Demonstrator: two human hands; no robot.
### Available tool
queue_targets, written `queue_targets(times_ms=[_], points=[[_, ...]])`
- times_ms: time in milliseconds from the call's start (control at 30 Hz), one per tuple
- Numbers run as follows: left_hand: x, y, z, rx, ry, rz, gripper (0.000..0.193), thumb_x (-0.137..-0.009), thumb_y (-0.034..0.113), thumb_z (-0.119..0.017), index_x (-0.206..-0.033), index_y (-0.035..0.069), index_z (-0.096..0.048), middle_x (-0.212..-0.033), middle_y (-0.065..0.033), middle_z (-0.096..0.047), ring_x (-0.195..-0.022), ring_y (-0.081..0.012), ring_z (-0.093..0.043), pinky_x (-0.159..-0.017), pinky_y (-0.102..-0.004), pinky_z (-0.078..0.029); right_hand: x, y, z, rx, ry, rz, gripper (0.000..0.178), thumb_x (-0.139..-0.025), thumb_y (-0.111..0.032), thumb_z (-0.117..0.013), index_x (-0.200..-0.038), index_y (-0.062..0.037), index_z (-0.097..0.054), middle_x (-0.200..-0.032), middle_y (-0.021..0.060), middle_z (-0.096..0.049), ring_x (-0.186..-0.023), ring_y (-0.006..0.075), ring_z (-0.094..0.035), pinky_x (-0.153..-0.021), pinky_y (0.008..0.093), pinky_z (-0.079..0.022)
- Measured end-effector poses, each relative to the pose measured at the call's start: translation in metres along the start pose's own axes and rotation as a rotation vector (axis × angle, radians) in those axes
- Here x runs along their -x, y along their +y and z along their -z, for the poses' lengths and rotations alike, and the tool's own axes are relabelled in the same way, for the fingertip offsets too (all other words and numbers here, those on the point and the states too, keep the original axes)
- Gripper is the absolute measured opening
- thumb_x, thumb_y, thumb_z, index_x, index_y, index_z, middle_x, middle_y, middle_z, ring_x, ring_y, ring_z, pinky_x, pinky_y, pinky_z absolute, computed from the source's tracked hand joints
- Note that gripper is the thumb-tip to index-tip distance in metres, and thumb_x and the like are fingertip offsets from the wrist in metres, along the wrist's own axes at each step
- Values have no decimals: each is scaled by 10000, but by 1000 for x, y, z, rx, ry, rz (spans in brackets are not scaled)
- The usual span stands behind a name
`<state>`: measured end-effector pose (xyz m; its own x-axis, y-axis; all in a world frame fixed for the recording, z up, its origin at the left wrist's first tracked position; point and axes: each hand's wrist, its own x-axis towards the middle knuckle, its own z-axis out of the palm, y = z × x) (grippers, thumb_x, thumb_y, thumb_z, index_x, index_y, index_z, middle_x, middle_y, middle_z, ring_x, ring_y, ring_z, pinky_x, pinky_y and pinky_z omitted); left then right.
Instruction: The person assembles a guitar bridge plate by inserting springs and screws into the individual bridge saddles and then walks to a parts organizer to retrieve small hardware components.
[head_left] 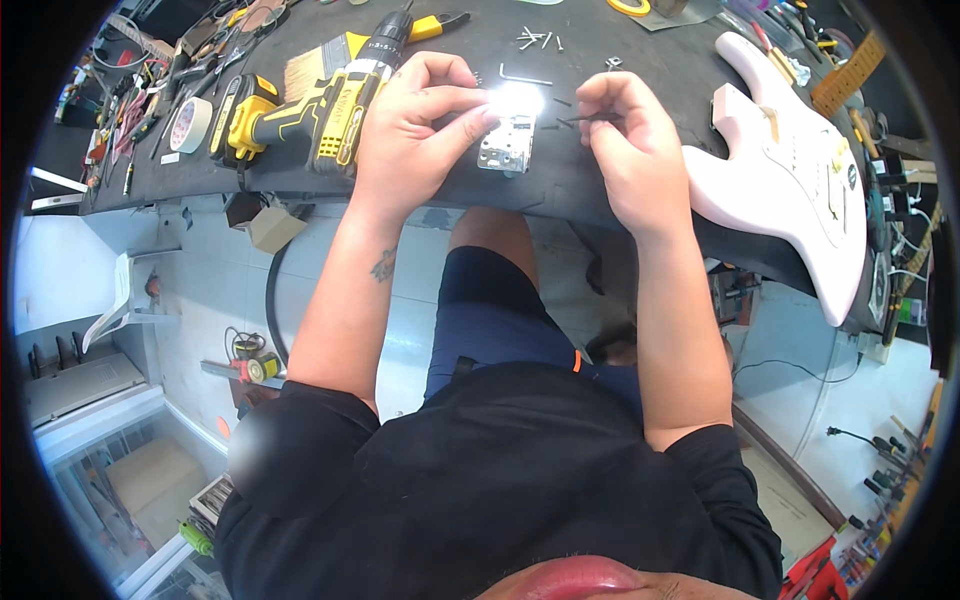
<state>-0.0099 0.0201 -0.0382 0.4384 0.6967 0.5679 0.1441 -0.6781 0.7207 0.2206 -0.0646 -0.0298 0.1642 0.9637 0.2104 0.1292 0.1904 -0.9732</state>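
A metal guitar bridge (pixel 507 145) lies near the table's front edge, its far end washed out by bright glare. At its left side, my left hand (pixel 430 125) has thumb and index finger pinched close together; glare hides what is between them. To the right of the bridge, my right hand (pixel 637 145) is closed, with a thin dark piece (pixel 577 121) sticking out from its fingertips toward the bridge. Small dark screws (pixel 562 101) lie between the bridge and that hand. Just beyond the bridge is an L-shaped hex key (pixel 525 77).
Left of my hands lie a yellow-black cordless drill (pixel 330 110), a brush (pixel 308 72) and a tape roll (pixel 190 125). A white guitar body (pixel 770 180) overhangs the front edge at right. Loose screws (pixel 541 40) lie farther back. Tools crowd the far left.
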Motion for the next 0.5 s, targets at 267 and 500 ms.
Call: queue_targets(times_ms=[267, 500], points=[[2, -1, 0, 6, 12, 19, 180, -908, 24, -841, -1086, -2, -848, -1141, -65, -666, -1045, -141, -644, -871, -264, -534, 12, -3, -22, -143, 238, 58, 177, -1021, -98, -785, -1122, 14, -691, -946, 96, -774, -757, 140, -732, -724, 261, -602], [2, -1, 1, -27, 7, -10, 187, -906, 32, -845, -1090, 0, -849, -1143, -65, -671, -1048, -142, -648, -876, -264, -535, 12, -10, -27, -106, 337, 2, 147, -1021, -122, -784, -976, -1, -715, -833, 54, -764, -702, 109, -718, -621, 248, -550]])
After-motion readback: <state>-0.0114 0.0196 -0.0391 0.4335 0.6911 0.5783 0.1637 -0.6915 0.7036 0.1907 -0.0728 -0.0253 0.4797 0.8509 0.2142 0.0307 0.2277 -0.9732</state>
